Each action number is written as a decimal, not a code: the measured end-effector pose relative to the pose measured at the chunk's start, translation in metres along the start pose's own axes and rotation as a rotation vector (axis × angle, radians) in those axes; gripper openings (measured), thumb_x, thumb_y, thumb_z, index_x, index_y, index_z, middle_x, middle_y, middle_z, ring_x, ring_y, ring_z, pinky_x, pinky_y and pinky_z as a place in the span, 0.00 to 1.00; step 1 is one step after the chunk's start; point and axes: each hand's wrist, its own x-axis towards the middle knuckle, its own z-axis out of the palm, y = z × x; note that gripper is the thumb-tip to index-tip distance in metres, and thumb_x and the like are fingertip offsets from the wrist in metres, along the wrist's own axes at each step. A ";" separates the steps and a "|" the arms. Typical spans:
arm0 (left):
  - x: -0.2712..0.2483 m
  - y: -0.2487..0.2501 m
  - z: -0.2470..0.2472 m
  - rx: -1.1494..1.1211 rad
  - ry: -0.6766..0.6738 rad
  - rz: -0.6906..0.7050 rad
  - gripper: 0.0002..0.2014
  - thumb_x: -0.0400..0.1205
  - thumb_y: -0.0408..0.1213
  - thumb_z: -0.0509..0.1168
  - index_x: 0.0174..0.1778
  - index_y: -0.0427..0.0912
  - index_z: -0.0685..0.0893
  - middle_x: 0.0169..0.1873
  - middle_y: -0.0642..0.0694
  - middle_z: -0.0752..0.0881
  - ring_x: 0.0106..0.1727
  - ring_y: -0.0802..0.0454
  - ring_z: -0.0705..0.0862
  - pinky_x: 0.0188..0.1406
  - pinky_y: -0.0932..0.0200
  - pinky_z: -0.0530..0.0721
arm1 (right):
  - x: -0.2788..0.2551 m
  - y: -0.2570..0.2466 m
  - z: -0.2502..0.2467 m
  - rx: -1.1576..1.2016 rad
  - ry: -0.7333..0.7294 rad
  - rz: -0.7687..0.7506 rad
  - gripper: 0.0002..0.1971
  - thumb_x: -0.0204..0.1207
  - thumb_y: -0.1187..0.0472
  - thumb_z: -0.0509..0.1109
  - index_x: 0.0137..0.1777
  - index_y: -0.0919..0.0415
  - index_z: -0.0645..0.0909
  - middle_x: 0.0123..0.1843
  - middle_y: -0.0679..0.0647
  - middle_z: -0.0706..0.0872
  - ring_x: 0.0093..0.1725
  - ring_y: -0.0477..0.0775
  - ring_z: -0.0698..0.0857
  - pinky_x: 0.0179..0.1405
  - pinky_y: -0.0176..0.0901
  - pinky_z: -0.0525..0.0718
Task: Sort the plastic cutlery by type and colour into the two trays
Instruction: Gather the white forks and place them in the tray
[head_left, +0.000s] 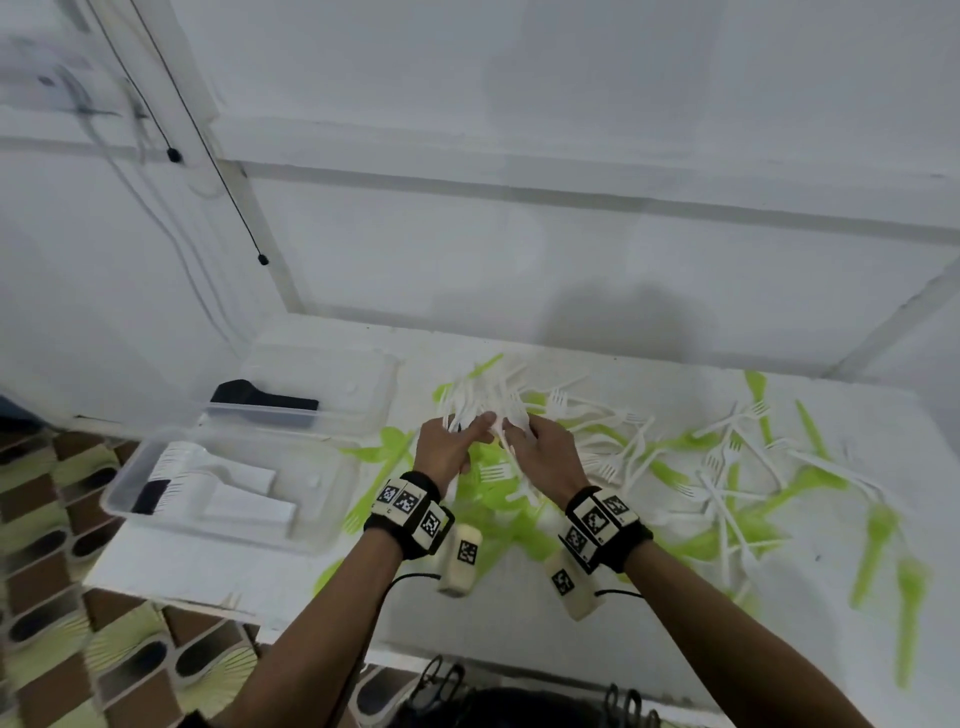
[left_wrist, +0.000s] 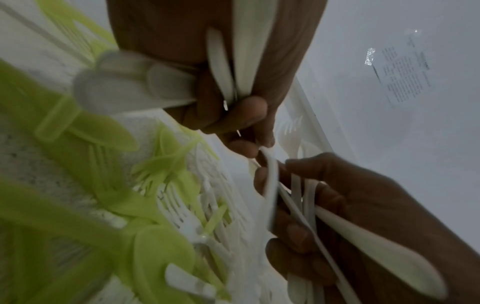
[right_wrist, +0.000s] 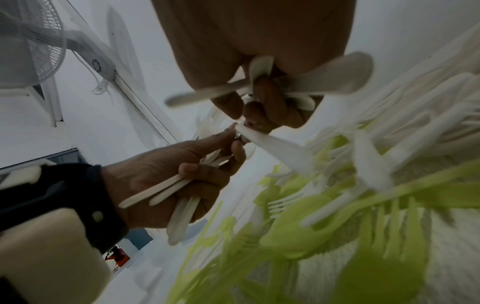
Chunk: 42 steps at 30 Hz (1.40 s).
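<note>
Gripping white cutlery: both hands, left, right; near tray holds white stacks.

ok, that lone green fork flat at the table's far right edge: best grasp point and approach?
Pinch the green fork mid-handle across its narrow width, coming from above. It lies flat on the table, long axis running near-far, handle seemingly clear of other cutlery; tines are flimsier. Blur hides detail.

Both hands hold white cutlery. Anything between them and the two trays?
Nothing visible blocks the way. The left hand and right hand grip bunches of white cutlery above the pile; the near tray and far tray sit open-topped to their left, with only loose green cutlery lying flat between.
</note>
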 end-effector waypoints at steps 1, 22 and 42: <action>-0.001 0.002 -0.002 -0.008 0.014 0.004 0.15 0.80 0.43 0.78 0.37 0.35 0.87 0.27 0.46 0.89 0.14 0.52 0.69 0.17 0.63 0.69 | 0.000 -0.002 0.000 0.030 -0.013 0.018 0.19 0.83 0.50 0.67 0.39 0.66 0.81 0.29 0.49 0.79 0.30 0.48 0.75 0.30 0.39 0.70; 0.011 -0.026 0.008 1.220 -0.081 0.239 0.24 0.74 0.59 0.76 0.57 0.45 0.85 0.52 0.45 0.87 0.56 0.42 0.86 0.49 0.50 0.84 | 0.002 0.008 -0.042 0.765 0.160 0.061 0.13 0.88 0.56 0.66 0.54 0.64 0.88 0.38 0.57 0.89 0.38 0.56 0.88 0.44 0.51 0.88; 0.003 0.015 -0.037 0.439 0.024 0.313 0.05 0.72 0.38 0.74 0.42 0.49 0.91 0.29 0.59 0.88 0.29 0.66 0.82 0.38 0.57 0.81 | 0.004 0.013 -0.011 0.146 0.039 -0.004 0.14 0.82 0.42 0.71 0.45 0.51 0.89 0.36 0.46 0.88 0.36 0.48 0.86 0.40 0.42 0.81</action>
